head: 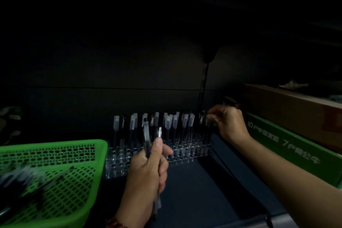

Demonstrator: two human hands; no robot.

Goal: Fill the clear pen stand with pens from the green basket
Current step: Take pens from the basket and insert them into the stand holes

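A clear pen stand with rows of holes sits on a dark shelf, with several capped pens upright in its back rows. My left hand grips a small bunch of pens upright in front of the stand. At the stand's right end, my right hand pinches the cap of a pen standing there. The green basket sits at the lower left, with several blurred pens in it.
A green box with white print lies along the right, a brown cardboard box stacked on it. A slotted shelf upright rises behind the stand. The back wall is dark.
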